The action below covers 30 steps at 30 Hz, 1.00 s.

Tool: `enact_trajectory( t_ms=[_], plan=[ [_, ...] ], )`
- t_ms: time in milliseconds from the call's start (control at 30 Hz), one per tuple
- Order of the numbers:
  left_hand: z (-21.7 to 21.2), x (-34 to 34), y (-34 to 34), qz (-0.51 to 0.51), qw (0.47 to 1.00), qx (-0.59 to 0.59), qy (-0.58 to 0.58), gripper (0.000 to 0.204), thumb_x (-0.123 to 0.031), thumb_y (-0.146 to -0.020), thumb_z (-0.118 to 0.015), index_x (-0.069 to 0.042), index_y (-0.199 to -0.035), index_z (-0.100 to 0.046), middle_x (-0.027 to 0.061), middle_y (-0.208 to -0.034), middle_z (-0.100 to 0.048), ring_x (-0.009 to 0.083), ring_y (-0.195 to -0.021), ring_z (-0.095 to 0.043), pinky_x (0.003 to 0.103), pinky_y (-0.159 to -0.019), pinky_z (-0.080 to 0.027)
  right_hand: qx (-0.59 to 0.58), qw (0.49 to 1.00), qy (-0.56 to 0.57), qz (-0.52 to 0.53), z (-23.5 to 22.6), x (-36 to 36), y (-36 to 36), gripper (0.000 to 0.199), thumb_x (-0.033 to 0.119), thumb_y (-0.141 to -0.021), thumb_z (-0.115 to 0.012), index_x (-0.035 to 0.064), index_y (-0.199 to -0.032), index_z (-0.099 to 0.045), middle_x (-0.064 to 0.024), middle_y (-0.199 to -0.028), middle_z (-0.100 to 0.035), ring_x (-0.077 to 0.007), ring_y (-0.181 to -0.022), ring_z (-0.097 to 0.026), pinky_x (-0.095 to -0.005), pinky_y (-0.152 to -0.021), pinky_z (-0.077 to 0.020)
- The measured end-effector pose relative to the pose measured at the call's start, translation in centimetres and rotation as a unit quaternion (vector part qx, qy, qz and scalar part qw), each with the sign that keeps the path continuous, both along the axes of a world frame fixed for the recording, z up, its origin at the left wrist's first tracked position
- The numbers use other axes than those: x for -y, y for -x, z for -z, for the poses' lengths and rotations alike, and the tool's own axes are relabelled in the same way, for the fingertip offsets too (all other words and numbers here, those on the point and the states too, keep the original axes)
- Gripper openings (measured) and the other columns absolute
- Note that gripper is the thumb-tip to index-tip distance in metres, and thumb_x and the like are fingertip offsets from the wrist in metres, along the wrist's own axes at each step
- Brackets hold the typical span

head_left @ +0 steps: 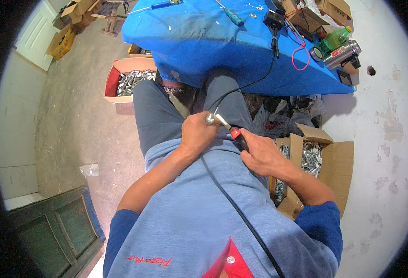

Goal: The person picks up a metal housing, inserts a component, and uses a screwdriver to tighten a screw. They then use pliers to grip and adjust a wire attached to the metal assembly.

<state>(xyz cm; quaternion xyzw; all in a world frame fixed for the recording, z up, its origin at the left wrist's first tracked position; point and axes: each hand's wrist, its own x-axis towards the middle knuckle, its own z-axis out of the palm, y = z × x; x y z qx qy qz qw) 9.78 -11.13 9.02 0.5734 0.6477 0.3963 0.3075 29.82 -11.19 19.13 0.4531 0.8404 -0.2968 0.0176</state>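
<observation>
My left hand (198, 134) is closed above my lap around a small, round, shiny metal piece (210, 119), whose bright end shows by the thumb. Most of that piece is hidden by the fingers. In my right hand (264, 155) is a slim tool (236, 133) with a dark handle, a red collar and a pale metal shaft. Its tip points at the metal piece, almost or just touching it; I cannot tell which. A black cable (241, 88) comes down from the table to my left hand, and a black cable (231, 201) runs from below that hand across my shirt.
Ahead stands a table covered in blue cloth (180, 51), with screwdrivers (234, 17), a black adapter (274, 19), a green bottle (336, 39) and a steel flask (343, 54). Boxes of small metal parts stand at left (112, 83) and right (338, 162), beside a peeling wall (385, 139).
</observation>
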Motion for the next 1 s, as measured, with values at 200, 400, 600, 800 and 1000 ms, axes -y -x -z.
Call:
enact_trajectory(
  t_ms=[200,400,600,800,1000],
  plan=[
    [-0.6,0.0,-0.2,-0.001,1.000,-0.019,0.006,0.015,-0.015,-0.080,-0.071,0.000,-0.082,-0.070,0.0196,-0.070,-0.066,0.0317,-0.061,-0.065,0.041,-0.058,-0.048,-0.028,0.999,-0.040,0.008,1.1,0.2,-0.2,0.040,0.015,-0.080,-0.052,-0.0061,-0.114,-0.046,-0.0300,-0.099,-0.061,-0.0472,-0.092,-0.060,-0.0559,-0.081,-0.0466],
    [-0.8,0.1,-0.2,0.001,1.000,-0.018,0.006,0.017,-0.018,-0.081,-0.070,-0.001,-0.083,-0.070,0.0195,-0.070,-0.065,0.0342,-0.062,-0.065,0.042,-0.058,-0.048,-0.010,0.999,-0.053,0.004,1.0,0.2,0.0,0.040,0.016,-0.081,-0.053,-0.0055,-0.114,-0.046,-0.0278,-0.097,-0.061,-0.0459,-0.092,-0.060,-0.0561,-0.079,-0.0463],
    [-0.4,0.1,-0.1,0.003,1.000,-0.024,0.002,0.017,-0.018,-0.082,-0.070,-0.001,-0.081,-0.070,0.0191,-0.069,-0.065,0.0343,-0.061,-0.064,0.042,-0.057,-0.047,-0.008,0.999,-0.051,0.000,1.1,0.1,0.0,0.043,0.016,-0.081,-0.053,-0.0054,-0.118,-0.047,-0.0280,-0.100,-0.063,-0.0461,-0.092,-0.061,-0.0553,-0.080,-0.0470],
    [0.4,0.1,0.1,-0.001,0.999,-0.038,0.007,0.020,-0.020,-0.084,-0.069,-0.001,-0.078,-0.068,0.0193,-0.067,-0.063,0.0330,-0.059,-0.062,0.042,-0.056,-0.046,-0.023,0.987,0.157,-0.013,-0.3,-1.4,0.4,0.043,0.014,-0.079,-0.052,-0.0058,-0.116,-0.052,-0.0216,-0.092,-0.066,-0.0349,-0.078,-0.066,-0.0439,-0.069,-0.0518],
    [0.2,-0.1,-0.8,0.034,0.997,0.033,-0.059,0.034,-0.027,-0.089,-0.067,0.002,-0.072,-0.063,0.0203,-0.062,-0.059,0.0329,-0.054,-0.058,0.044,-0.054,-0.043,-0.346,0.798,0.477,0.125,0.0,-2.1,0.0,0.032,0.018,-0.081,-0.051,0.0013,-0.107,-0.060,-0.0066,-0.086,-0.066,-0.0119,-0.071,-0.062,-0.0249,-0.059,-0.0459]
  ],
)
